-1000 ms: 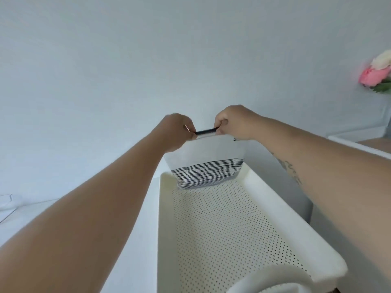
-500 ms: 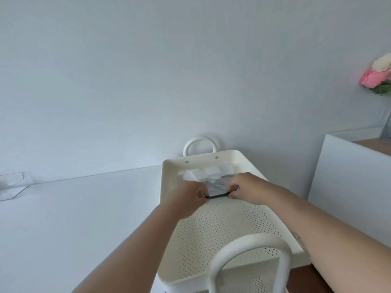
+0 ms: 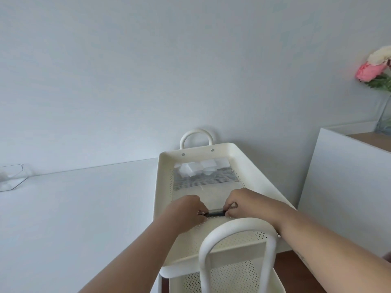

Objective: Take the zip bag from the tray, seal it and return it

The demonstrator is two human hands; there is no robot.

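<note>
A clear zip bag (image 3: 208, 182) with thin black stripes and white contents lies flat in the cream perforated tray (image 3: 262, 178), its bottom toward the far end. Its black zip strip sits at the near end between my hands. My left hand (image 3: 186, 210) pinches the strip's left end. My right hand (image 3: 243, 203) pinches its right end. Both hands rest low on the tray floor.
The tray tops a cart with a white loop handle (image 3: 237, 250) in front and another handle (image 3: 196, 137) at the far end. A white table (image 3: 74, 208) lies left, with a clear container (image 3: 10, 176) at its edge. A white cabinet (image 3: 347, 176) with flowers (image 3: 374, 70) stands right.
The bag was held upright above the tray a second ago. Both hands have lowered it and drawn it toward me, so it now lies flat on the tray floor.
</note>
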